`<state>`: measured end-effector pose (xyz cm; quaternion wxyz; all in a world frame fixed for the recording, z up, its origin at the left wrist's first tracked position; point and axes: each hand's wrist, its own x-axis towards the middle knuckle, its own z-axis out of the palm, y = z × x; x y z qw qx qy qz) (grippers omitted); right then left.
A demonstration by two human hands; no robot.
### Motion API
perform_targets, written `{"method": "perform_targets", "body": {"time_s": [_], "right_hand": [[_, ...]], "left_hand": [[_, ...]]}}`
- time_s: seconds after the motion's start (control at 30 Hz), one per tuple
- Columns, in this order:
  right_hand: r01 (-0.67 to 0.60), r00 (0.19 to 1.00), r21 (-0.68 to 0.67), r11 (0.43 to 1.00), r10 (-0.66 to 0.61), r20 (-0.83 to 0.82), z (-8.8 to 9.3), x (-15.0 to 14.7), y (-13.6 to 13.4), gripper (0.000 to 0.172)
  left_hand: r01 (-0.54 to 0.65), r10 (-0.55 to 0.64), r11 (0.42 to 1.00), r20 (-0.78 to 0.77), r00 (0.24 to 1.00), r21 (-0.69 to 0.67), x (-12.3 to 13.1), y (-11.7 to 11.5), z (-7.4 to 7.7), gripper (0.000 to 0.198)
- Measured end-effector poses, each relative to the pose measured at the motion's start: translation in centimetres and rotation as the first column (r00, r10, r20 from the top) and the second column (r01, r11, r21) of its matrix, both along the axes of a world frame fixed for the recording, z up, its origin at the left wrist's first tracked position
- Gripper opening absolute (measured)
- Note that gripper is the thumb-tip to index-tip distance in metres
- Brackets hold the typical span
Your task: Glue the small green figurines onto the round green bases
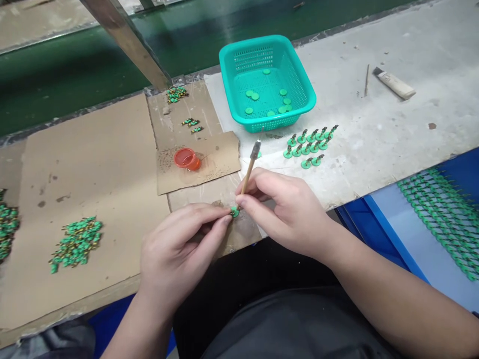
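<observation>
Above a cardboard sheet (86,164), the left hand (183,254) is pinching a small green-based piece (234,212), nearly closed around it, while the right hand (288,209) is gripping a thin brush (249,169) close beside the piece, its lower end hidden in that grip. Whether the brush is touching the piece cannot be told. A loosening pinch could be dropping the tiny piece into the loose pile (76,244). A careless wrist could be tipping the orange cup (186,158), and a swinging brush could be toppling the standing rows (309,144) beside the teal basket (262,42).
</observation>
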<state>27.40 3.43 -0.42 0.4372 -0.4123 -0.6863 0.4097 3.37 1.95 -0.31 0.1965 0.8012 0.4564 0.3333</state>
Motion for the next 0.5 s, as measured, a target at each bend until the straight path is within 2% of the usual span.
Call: {"method": "perform_targets", "body": {"time_s": [0.13,0.33,0.5], "right_hand": [[0.007,1.000,-0.032,0.999,-0.007,-0.002,-0.25,-0.05,-0.04,0.017],[0.000,1.000,0.031,1.000,0.001,-0.011,0.12,-0.14,0.34,0.025],[0.019,0.999,0.009,1.000,-0.019,-0.033,0.00,-0.24,0.56,0.024]], "left_hand": [[-0.005,0.005,1.000,0.012,1.000,0.003,0.13,-0.05,0.09,0.013],[-0.007,0.007,1.000,0.002,1.000,-0.006,-0.15,-0.10,-0.11,0.013],[-0.001,0.001,1.000,-0.001,1.000,-0.009,-0.06,-0.13,0.03,0.014]]}}
